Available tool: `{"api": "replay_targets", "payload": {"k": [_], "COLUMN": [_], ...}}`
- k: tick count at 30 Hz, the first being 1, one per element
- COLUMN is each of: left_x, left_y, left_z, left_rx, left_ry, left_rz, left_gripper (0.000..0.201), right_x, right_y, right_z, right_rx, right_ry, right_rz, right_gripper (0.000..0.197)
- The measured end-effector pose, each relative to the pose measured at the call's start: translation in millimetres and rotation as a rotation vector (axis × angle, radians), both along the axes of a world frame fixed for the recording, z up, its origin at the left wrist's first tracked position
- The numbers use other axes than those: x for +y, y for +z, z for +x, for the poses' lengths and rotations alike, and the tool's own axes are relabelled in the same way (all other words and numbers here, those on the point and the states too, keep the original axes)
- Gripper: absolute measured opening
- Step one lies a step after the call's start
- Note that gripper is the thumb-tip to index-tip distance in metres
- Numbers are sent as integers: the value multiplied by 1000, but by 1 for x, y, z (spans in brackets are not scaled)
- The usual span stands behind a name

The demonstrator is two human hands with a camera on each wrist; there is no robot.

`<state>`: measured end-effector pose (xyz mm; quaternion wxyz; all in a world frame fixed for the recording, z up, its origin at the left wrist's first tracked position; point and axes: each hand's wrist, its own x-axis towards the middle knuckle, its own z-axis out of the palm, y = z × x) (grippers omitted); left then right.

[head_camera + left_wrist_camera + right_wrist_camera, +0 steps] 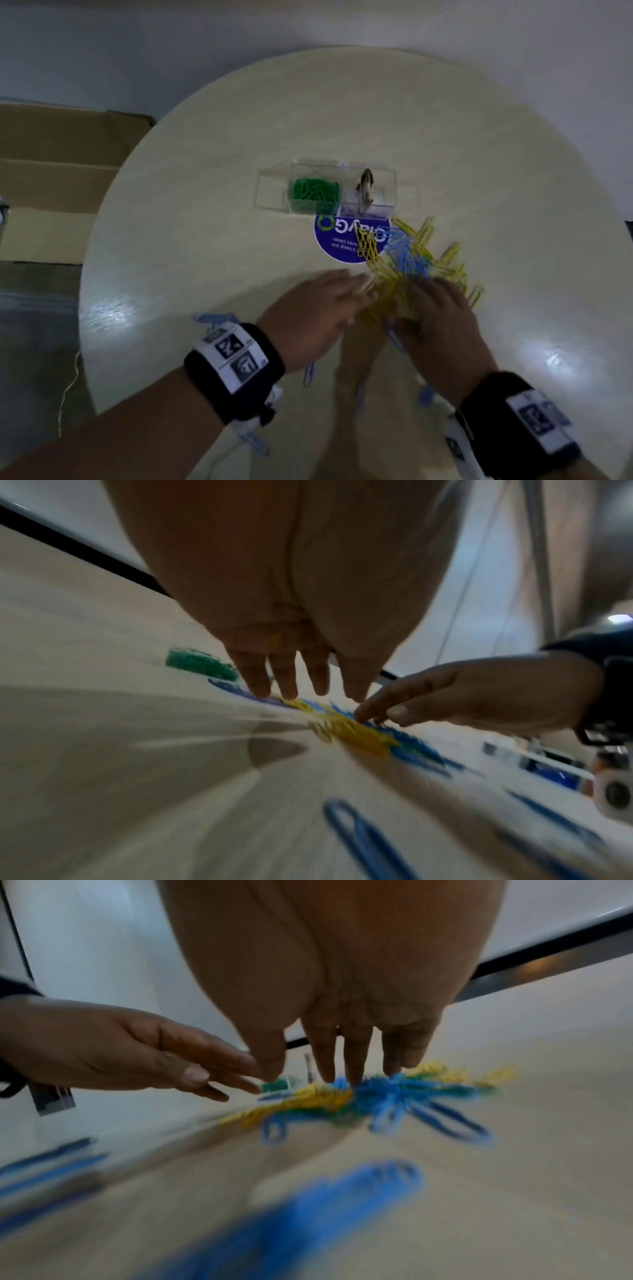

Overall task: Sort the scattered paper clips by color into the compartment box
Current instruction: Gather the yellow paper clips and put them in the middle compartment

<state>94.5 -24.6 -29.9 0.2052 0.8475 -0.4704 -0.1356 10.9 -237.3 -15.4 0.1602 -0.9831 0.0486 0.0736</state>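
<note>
A mixed pile of yellow and blue paper clips lies on the round pale table, in front of a clear compartment box. One compartment holds green clips. My left hand and right hand hover palm-down over the near side of the pile, fingers straight, tips at the clips. The wrist views are blurred; the left wrist view shows left fingertips above yellow clips, and the right wrist view shows right fingertips touching blue clips.
A blue round sticker lies under the far edge of the pile. Loose blue clips lie near my wrists. Flattened cardboard boxes sit on the floor to the left. A small dark object stands in the box's right compartment.
</note>
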Motion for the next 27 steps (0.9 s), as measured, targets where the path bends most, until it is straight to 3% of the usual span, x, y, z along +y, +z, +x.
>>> {"api": "replay_targets", "payload": {"k": [2,4,7,9,12,16,18,20,23,27], "left_x": [5,20,50,64,60,1,-27,-37,-20,7], "left_y": [-10,-7,-1,0,0,7,3,-4,-11,-5], "left_z": [-11,-12,-13,-12,-2,11,10,8,11,16], "left_rx": [-43,-78,-58,-44,-44,-107,-106,-72,-93,-26], "left_ry": [-71,-21,76,124,213,162,43,-7,-10,40], "left_rz": [117,173,194,191,99,-31,12,138,290,303], "left_gripper": [49,56,55,48,39,37,43,52,65,75], "right_x": [10,24,43,50,41,-5,-29,-38,-23,10], "right_y": [-9,-11,-6,-2,3,7,6,3,-1,3], "right_z": [-19,-30,-38,-44,-46,-31,-25,-25,-32,-40], "right_rx": [119,181,212,203,103,-161,-106,89,283,313], "right_ry": [66,95,165,227,274,75,-70,-98,28,146], "right_rz": [-60,-72,-30,36,174,176,49,-40,-56,-12], "right_gripper": [74,88,91,85,59,39,48,72,96,100]}}
